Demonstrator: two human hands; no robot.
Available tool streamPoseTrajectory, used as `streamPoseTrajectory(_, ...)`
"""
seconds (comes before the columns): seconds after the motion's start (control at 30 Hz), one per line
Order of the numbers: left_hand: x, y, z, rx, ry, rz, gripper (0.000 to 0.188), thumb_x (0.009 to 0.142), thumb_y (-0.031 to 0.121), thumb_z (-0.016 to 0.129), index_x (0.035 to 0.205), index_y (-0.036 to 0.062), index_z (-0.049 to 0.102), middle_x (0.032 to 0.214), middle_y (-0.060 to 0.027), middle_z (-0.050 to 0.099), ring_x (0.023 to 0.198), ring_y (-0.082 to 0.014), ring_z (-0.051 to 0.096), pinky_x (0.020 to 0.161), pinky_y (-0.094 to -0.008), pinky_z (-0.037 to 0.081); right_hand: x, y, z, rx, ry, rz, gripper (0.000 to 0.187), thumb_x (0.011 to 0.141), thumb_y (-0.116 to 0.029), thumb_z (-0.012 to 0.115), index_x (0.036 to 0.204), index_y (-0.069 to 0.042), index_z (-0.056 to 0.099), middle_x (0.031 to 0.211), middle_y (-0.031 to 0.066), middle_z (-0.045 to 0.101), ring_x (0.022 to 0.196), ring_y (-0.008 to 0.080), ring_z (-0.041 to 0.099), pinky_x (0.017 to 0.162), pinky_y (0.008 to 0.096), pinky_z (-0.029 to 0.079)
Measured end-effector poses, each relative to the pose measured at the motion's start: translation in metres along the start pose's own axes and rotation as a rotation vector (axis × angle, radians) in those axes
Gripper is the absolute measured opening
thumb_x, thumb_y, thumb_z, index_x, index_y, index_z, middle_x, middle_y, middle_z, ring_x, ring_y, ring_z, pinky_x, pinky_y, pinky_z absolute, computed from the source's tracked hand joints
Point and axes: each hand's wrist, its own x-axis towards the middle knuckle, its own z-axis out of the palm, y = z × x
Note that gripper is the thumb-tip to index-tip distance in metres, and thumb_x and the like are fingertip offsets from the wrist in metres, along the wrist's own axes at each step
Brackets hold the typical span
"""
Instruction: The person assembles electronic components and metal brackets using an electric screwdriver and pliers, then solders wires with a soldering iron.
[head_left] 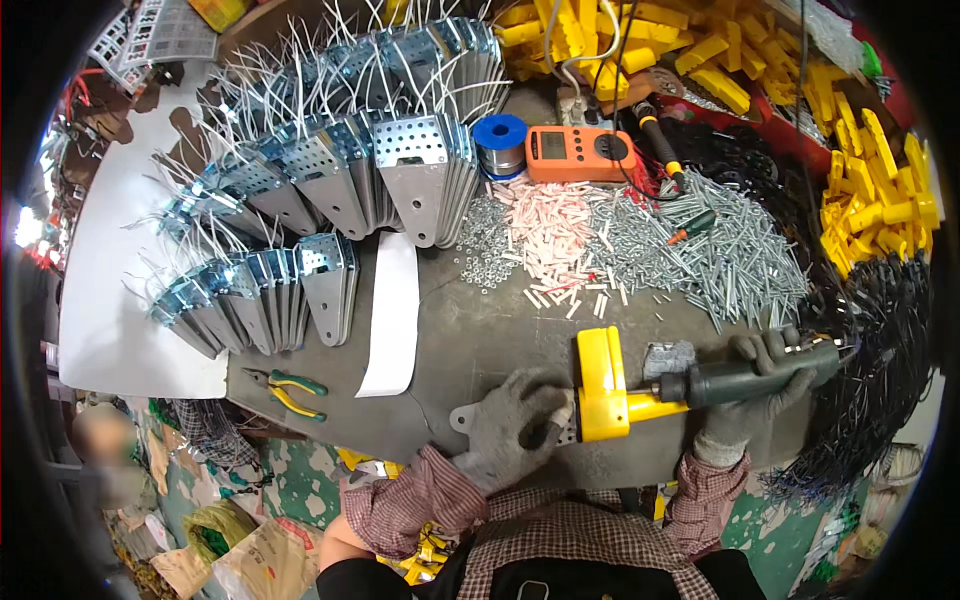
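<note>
The left hand pinches the stiff yellow plastic housing at its 9 o'clock end; the right hand, closed around the electric screwdriver, works at 3 o'clock.

Place: small assembly workshop.
Bench: grey worktable crowded with parts.
Stock: rows of perforated metal brackets, heap of screws, piles of yellow plastic parts.
Tools: orange multimeter, solder spool, pliers.
</note>
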Motion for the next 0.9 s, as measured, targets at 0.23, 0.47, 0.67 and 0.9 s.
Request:
streamPoseTrajectory(0.23,0.054,-0.050,-0.053,0.887,-0.002,-0.109,0.021,0.084,0.013,0.062,0.104,0.0062,0.062,0.104,-0.0124,0.059,0.093,-0.0328,0.061,0.078,-0.0401,0.052,-0.005,-0.018,-0.001,0.001,-0.009,-0.056,0.045,0.089,-0.030,0.069,0.121,-0.009,0.046,0.095,0.0071,0.052,0.072,0.0151,0.053,0.079,0.0312,0.044)
streamPoseTrajectory(0.47,0.092,-0.043,-0.048,0.954,-0.213,-0.248,0.022,0.086,0.016,0.061,0.099,-0.0010,0.065,0.101,-0.0194,0.062,0.091,-0.0324,0.065,0.077,-0.0416,0.055,-0.014,-0.025,-0.012,0.060,-0.119,0.032,0.042,0.092,-0.041,0.062,0.120,-0.012,0.050,0.098,0.0064,0.056,0.076,0.0144,0.052,0.084,0.0361,0.045)
streamPoseTrajectory(0.67,0.054,-0.011,-0.032,0.760,-0.068,-0.124,0.026,0.076,0.015,0.070,0.092,0.0000,0.055,0.090,-0.0176,0.058,0.085,-0.0325,0.062,0.076,-0.0416,0.054,-0.016,-0.022,-0.014,0.037,-0.010,0.000,0.038,0.092,-0.034,0.064,0.114,-0.008,0.048,0.091,0.0066,0.053,0.069,0.0133,0.052,0.075,0.0334,0.044)
streamPoseTrajectory(0.9,-0.041,0.004,0.021,0.077,0.122,-0.051,0.029,0.068,0.000,0.072,0.088,0.0063,0.052,0.096,-0.0120,0.058,0.087,-0.0288,0.059,0.074,-0.0371,0.049,-0.019,-0.011,-0.004,0.091,-0.073,0.050,0.041,0.093,-0.039,0.062,0.112,-0.005,0.050,0.087,0.0084,0.054,0.068,0.0163,0.054,0.078,0.0340,0.042)
